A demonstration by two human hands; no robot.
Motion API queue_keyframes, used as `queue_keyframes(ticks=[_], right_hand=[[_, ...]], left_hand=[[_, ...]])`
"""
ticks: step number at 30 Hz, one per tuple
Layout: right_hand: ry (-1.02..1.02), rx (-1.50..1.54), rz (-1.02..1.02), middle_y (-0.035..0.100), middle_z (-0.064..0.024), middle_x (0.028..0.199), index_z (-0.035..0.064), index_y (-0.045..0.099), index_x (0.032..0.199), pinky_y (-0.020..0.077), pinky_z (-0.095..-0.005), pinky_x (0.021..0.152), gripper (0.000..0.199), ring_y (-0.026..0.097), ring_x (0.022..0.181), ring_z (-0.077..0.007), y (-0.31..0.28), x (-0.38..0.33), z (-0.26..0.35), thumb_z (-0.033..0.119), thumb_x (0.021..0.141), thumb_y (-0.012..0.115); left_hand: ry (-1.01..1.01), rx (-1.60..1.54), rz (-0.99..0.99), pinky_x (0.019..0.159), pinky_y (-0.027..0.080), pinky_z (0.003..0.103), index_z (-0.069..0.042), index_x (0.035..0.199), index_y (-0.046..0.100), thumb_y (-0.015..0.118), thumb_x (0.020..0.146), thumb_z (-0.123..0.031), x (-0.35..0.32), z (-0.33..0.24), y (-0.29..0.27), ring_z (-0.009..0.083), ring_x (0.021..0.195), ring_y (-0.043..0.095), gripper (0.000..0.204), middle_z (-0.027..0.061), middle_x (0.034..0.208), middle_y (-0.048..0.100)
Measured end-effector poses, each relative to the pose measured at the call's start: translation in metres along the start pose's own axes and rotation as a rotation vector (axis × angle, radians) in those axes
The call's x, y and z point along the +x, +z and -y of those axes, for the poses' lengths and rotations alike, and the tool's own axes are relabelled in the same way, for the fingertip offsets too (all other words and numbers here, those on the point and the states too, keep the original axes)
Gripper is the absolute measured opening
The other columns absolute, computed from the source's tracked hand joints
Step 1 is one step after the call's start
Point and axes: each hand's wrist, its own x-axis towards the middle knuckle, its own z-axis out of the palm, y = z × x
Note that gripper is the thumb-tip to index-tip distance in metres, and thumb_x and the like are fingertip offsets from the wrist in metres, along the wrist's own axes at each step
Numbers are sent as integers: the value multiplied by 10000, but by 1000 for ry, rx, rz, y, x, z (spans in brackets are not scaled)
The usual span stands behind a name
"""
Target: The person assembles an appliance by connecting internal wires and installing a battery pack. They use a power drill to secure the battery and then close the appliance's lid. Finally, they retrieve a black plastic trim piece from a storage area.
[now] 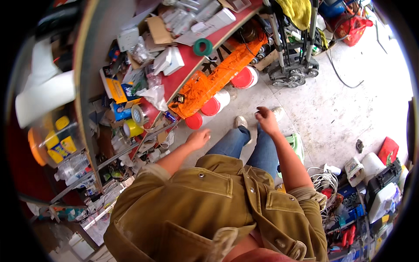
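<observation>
My left hand (198,139) hangs in the air beside the red-lidded buckets, its fingers loosely bent and apart, with nothing visible in it. The nearest red-lidded bucket (194,121) stands on the floor just beyond it. In front of my right thigh is my right hand (266,119), fingers loosely parted and also without anything visible in it. Neither hand touches an object. Beyond the hands, a crumpled orange sheet (227,73) hangs along the edge of the red-topped shelf (185,78), partly over the buckets.
Boxes and a green tape roll (202,47) crowd the shelf on the left. A folded hand truck (292,56) stands at the far side, near a loose black cable (338,72). Coiled white cable (323,185) and piled tools lie at right. A green stool-like object (297,146) is beside my leg.
</observation>
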Motion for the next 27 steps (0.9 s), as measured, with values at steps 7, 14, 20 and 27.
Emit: queue_keyframes(ticks=[7, 14, 20, 27], right_hand=[[-55, 119, -250, 679, -172, 922, -40, 575, 1113, 494, -322, 801, 341, 662, 878, -244, -3, 112, -111, 151, 831, 602], [-254, 170, -202, 664, -130, 917, -40, 559, 1135, 485, -300, 804, 302, 645, 860, -196, 14, 174, -145, 83, 860, 584], [-435, -90, -26, 610, -172, 1015, -27, 566, 1105, 457, -343, 848, 405, 599, 940, -272, 15, 130, -87, -8, 705, 627], [-403, -274, -51, 608, -170, 1013, -26, 559, 1105, 463, -348, 833, 390, 594, 934, -281, 51, 114, -79, -10, 719, 609]], left_hand=[[-96, 156, -302, 838, 458, 463, -56, 1313, 390, 544, 872, -254, 237, 22, -16, 389, 1000, 571, 507, 206, 1109, 596], [-172, 294, -313, 1007, 366, 451, -19, 1416, 237, 541, 863, -382, 396, 139, 14, 390, 1248, 399, 728, 261, 1406, 334], [-126, 520, -278, 961, 417, 414, 77, 1371, 276, 538, 861, -423, 392, 124, 21, 382, 1163, 492, 761, 302, 1345, 391], [56, 481, -397, 904, 460, 394, 16, 1352, 365, 558, 852, -413, 390, 150, 12, 343, 1062, 568, 686, 210, 1234, 536]])
